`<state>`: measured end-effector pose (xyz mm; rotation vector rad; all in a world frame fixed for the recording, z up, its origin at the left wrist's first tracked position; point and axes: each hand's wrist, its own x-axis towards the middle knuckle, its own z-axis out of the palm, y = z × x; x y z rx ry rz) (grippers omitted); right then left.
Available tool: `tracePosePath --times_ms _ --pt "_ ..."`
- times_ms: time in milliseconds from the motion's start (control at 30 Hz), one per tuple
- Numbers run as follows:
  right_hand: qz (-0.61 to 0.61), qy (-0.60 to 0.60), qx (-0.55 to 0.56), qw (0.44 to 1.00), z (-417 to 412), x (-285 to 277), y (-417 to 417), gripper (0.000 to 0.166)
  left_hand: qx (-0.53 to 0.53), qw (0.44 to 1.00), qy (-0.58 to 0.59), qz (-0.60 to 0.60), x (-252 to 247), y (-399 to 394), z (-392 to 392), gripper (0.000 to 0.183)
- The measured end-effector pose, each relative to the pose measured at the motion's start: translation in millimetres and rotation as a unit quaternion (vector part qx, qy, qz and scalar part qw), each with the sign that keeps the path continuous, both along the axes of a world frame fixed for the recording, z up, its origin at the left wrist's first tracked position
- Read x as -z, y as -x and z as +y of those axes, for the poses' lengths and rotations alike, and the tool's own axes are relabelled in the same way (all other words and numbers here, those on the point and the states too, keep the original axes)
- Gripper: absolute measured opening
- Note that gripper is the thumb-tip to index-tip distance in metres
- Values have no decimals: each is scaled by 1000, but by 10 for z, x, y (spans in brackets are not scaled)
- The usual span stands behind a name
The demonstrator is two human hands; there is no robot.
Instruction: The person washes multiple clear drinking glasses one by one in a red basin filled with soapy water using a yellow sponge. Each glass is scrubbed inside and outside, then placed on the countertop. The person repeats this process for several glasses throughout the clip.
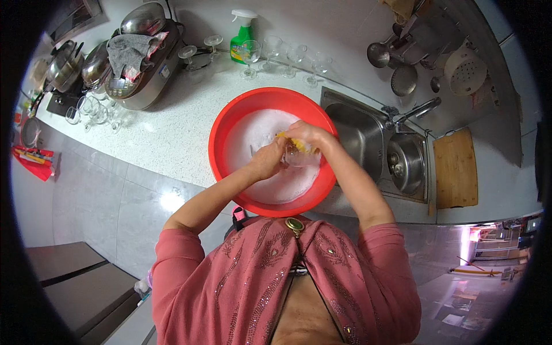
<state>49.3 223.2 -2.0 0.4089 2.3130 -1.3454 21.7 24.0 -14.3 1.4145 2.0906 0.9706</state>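
Over a red plastic basin (271, 212) of soapy, foamy water, my left hand (269, 158) grips a clear drinking glass (302, 158). My right hand (308, 133) presses a yellow sponge or scrubber (297, 142) against the same glass. The fingers and the glass overlap, and the glass's exact shape is partly hidden and blurred. Part of a clear item shows in the foam just left of my left hand; I cannot tell what it is.
Stemmed glasses (250, 52) and a green spray bottle (243, 39) line the wall. More glasses (92, 110) stand left by a rice cooker (142, 92). A steel double sink (358, 125) with a faucet (418, 110) and a wooden cutting board (456, 168) lie right.
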Motion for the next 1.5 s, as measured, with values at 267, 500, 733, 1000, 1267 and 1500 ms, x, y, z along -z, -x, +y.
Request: tracePosePath --times_ms 267,500,733,1000,1267,1500 --pt "47 416 390 820 -13 -107 -266 31 32 976 -175 -128 131 131 -1 80" --pt "98 476 455 746 -26 108 -275 43 5 913 -190 -362 -93 130 18 75" --pt "88 491 518 695 -194 154 -238 46 -72 908 -174 -373 11 113 151 65" --pt "123 522 559 632 -287 -19 -324 45 -219 949 -44 -224 -170 169 104 62" --pt "102 321 486 807 -25 369 -444 42 -178 869 -192 -419 -126 267 136 56" --pt "164 29 402 900 -49 602 -458 28 -143 879 -224 -395 -99 298 75 56"
